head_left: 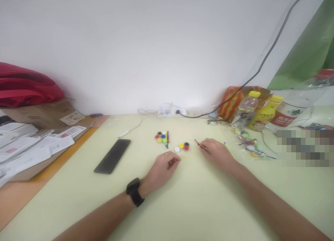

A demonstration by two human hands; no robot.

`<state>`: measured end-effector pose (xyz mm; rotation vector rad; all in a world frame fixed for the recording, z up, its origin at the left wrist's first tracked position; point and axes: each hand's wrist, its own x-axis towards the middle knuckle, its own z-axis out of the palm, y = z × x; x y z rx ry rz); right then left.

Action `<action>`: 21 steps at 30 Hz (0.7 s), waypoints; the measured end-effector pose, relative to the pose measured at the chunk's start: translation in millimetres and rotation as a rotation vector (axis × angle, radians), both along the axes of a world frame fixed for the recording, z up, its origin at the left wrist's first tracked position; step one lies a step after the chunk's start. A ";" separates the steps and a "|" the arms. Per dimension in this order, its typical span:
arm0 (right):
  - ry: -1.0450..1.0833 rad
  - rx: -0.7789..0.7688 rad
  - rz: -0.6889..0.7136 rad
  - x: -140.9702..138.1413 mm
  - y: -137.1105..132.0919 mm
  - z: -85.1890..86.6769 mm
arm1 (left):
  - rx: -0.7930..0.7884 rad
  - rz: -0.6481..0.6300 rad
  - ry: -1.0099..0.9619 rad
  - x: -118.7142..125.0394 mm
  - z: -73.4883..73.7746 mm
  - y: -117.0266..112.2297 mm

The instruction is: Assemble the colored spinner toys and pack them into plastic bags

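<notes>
My left hand, with a black watch on the wrist, rests on the pale yellow table, its fingers curled round a small dark red piece. My right hand lies to its right, pinching a thin red stick that points up and left. Between and just beyond the hands sit a few small round discs in white, yellow, black and red. Farther back lies a cluster of coloured discs with thin sticks.
A black phone lies flat left of my hands. White papers cover the left side. At the back right stand bottles, a clear bag of coloured parts and glasses. A power strip sits by the wall.
</notes>
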<state>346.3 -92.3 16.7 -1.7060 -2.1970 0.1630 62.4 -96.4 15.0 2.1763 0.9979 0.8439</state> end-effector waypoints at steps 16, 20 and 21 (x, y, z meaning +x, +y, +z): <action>-0.005 0.126 -0.037 -2.3 3.5 -7.8 | 0.129 0.241 -0.250 -6.8 8.0 9.5; 0.081 0.086 -0.046 -7.3 -0.6 -3.8 | 0.101 0.281 -0.227 -11.9 2.6 18.9; 0.124 0.059 -0.032 -9.5 -2.9 -2.1 | 0.085 0.277 -0.215 -12.5 1.3 20.2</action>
